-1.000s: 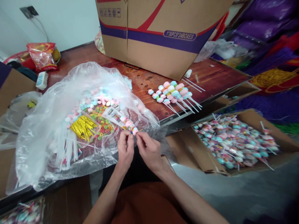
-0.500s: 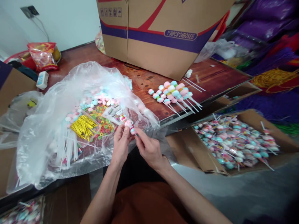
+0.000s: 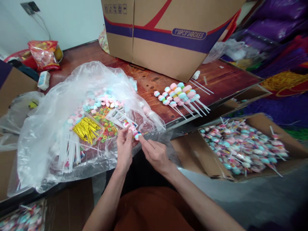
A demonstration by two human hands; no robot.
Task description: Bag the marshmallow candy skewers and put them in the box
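Over the table's front edge, my left hand [image 3: 124, 146] is closed round a marshmallow stick [image 3: 135, 132] in pink, white and blue. A clear printed wrapper seems to cover its upper part. My right hand [image 3: 156, 154] pinches the lower end of the same marshmallow stick; the fingertips hide what exactly they grip. Just beyond my hands lies a printed clear bag [image 3: 117, 116]. To its left are fruit-coloured candy rings [image 3: 109, 128], gold twist ties [image 3: 87, 130] in a clear tray and loose pastel marshmallows [image 3: 106, 102], all on plastic sheeting [image 3: 48, 128].
Marshmallow sticks [image 3: 179, 94] lie in a group on the wooden table [image 3: 149, 83], before a large carton [image 3: 163, 38]. An open box [image 3: 192, 157] at right holds many wrapped sticks. White sticks [image 3: 71, 154] lie at left.
My right hand has shifted slightly down and right, its fingers now closer together at the marshmallow stick's lower end. My left hand keeps its hold; the view has tilted a little.
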